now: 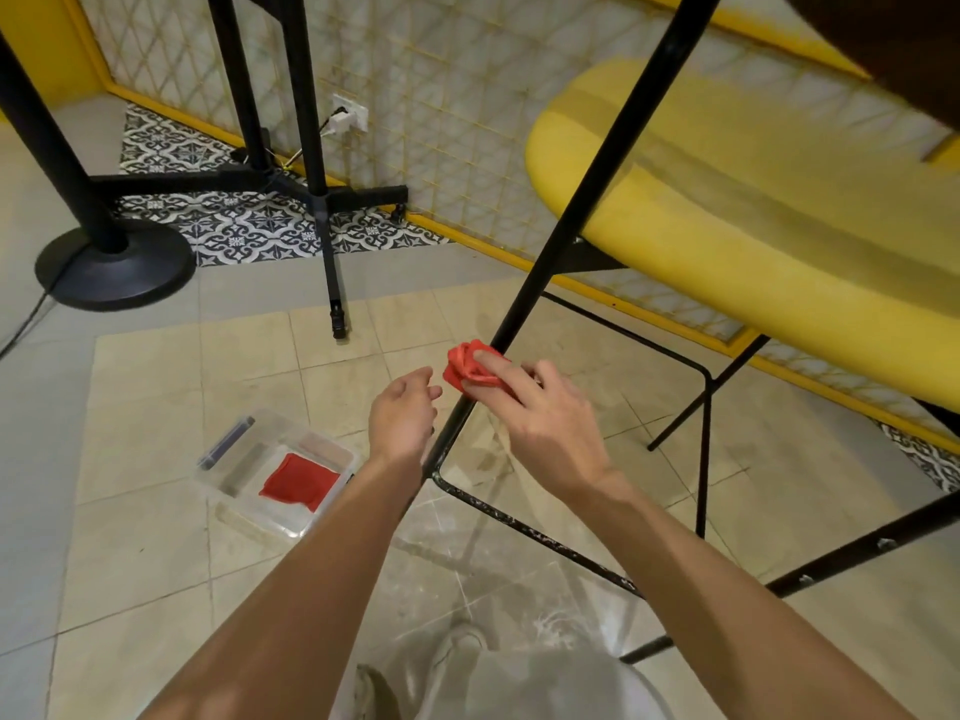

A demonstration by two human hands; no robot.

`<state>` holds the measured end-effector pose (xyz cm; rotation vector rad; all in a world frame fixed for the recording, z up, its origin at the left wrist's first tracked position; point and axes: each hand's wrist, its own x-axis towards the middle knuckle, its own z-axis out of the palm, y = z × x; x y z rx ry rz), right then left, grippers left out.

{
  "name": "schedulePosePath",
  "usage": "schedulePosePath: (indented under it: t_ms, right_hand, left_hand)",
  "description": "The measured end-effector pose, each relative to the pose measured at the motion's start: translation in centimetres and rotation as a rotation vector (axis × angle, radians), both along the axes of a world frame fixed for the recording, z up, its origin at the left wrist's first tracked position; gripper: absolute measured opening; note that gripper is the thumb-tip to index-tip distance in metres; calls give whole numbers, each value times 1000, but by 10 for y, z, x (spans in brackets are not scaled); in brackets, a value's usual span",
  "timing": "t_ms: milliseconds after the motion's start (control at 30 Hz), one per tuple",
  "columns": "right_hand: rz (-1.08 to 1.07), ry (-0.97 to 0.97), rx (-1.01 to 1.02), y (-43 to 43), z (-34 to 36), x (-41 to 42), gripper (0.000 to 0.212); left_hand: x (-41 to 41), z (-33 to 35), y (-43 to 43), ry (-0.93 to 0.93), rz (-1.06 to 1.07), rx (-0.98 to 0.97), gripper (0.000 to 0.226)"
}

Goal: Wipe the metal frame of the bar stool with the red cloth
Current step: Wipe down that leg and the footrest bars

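Your right hand (pixel 540 413) grips the bunched cloth (pixel 465 363) against the stool's leg (pixel 587 163), just above the footrest (pixel 545 540). Your left hand (pixel 402 413) hovers beside it, loosely spread and empty. You're mid-wipe, so next slide the cloth along the leg with firm pressure.

Down and to the left of the left hand (pixel 402 415), a clear plastic container (pixel 244 472) sits on the beige floor tiles (pixel 156 387); it holds a folded red cloth (pixel 300 480) and a dark blue flat item (pixel 226 443); farther beyond that hand stand a black pole on a round base (pixel 114 262) and a wheeled black stand (pixel 332 200); behind them, a white wall socket (pixel 350 114) with plugs; beyond the right hand (pixel 550 423), a yellow padded seat (pixel 753 210).
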<state>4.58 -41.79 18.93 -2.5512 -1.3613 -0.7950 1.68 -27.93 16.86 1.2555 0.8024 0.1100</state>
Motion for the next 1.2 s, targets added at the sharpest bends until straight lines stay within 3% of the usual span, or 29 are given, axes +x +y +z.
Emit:
schedulePosePath:
  t_ms: [200, 500, 567, 667, 733, 800, 1067, 1200]
  right_hand:
    - [-18, -179, 120, -3, 35, 24, 42]
    - [-13, 11, 6, 3, -4, 15, 54]
    - [-61, 117, 125, 4, -10, 6, 55]
    - [-145, 228, 371, 6, -13, -10, 31]
    - [-249, 421, 569, 11, -12, -18, 19]
    - [-292, 579, 724, 17, -12, -23, 23]
    - [-409, 678, 1230, 33, -11, -29, 29]
    - [-467, 862, 1183, 42, -13, -10, 31]
  left_hand:
    - [0, 9, -4, -42, -23, -14, 33]
    - [5, 17, -12, -141, -19, 9, 26]
    - [6, 16, -11, -130, -14, 17, 29]
    - [9, 16, -9, -111, 8, 13, 33]
    - [9, 17, -10, -110, 2, 7, 34]
    - [8, 19, -13, -114, -20, 10, 35]
    - [9, 18, -14, -113, -23, 22, 28]
    - [10, 17, -15, -128, -30, 53, 27]
